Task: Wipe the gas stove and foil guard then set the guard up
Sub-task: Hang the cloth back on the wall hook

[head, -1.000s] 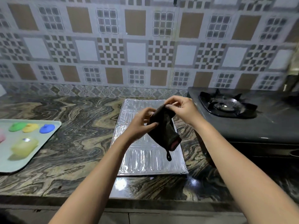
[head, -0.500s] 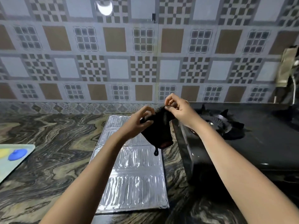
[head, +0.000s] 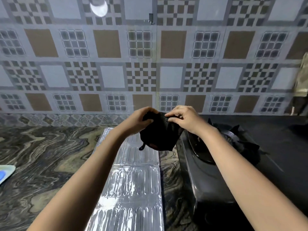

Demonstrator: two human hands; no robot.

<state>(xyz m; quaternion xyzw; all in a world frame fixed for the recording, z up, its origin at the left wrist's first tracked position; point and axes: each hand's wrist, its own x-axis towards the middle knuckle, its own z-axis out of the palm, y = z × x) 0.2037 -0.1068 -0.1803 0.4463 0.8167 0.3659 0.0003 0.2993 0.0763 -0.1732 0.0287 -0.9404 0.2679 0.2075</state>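
Hands (head: 139, 120) (head: 182, 118) are pinching your dark cloth (head: 160, 135) while you are readying to wipe, needing it pressed onto the stove (head: 216, 180).

Patterned wall tiles (head: 141, 77) in brown, grey and checkered squares back a dark marbled bench (head: 46, 152). A pale tray (head: 7, 169) bearing a blue object (head: 2, 174) lies at the bench's left edge.

Marbled countertop (head: 41, 152), flat foil guard (head: 133, 189), gas stove (head: 216, 180), tray corner (head: 6, 170)
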